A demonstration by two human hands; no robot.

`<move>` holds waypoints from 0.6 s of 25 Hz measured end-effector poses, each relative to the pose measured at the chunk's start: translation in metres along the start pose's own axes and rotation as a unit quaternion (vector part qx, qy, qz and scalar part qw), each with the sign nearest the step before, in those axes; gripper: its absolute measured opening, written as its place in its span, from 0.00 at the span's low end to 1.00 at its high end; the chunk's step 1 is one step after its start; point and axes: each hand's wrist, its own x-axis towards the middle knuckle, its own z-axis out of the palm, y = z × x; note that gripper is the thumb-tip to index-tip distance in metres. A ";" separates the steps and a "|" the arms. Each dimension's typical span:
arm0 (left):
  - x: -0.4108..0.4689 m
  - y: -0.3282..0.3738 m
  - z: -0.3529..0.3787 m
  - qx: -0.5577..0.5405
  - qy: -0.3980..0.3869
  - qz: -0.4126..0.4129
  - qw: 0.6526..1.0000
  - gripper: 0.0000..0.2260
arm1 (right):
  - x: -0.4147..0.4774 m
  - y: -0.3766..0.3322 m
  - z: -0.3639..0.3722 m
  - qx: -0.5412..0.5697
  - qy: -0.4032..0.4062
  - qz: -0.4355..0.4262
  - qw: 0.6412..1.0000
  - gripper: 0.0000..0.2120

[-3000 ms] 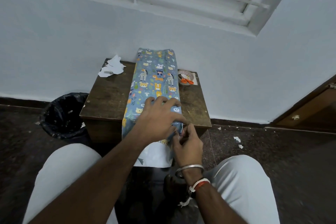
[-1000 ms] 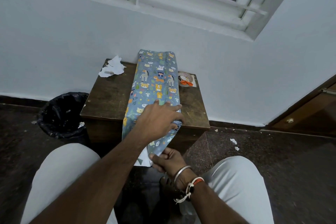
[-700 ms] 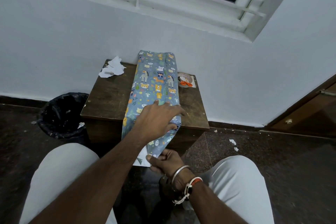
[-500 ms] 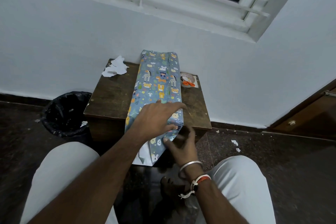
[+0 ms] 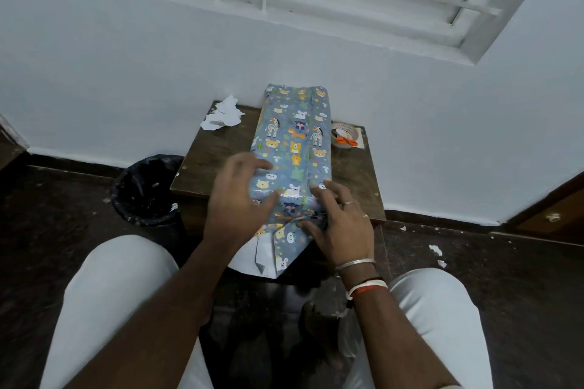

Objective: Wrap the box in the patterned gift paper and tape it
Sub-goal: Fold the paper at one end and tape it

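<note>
The box lies on the table, tape roll right, scraps left.

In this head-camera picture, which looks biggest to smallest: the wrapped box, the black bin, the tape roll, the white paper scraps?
1. wrapped box
2. black bin
3. white paper scraps and tape roll: too alike to rank.
</note>
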 end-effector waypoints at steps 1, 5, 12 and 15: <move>-0.006 -0.005 -0.007 -0.009 0.057 -0.072 0.996 0.21 | 0.002 -0.003 0.000 -0.015 0.001 0.006 1.000 0.33; -0.030 -0.012 -0.014 -0.015 0.014 -0.259 0.966 0.25 | 0.006 -0.014 0.000 -0.057 0.015 0.020 0.998 0.31; -0.037 -0.006 0.003 0.061 0.001 -0.222 0.973 0.07 | 0.007 -0.014 0.007 -0.003 0.025 0.006 1.000 0.30; -0.036 0.000 0.007 0.054 -0.008 -0.234 0.971 0.05 | 0.007 -0.012 0.008 0.019 0.026 -0.003 0.999 0.30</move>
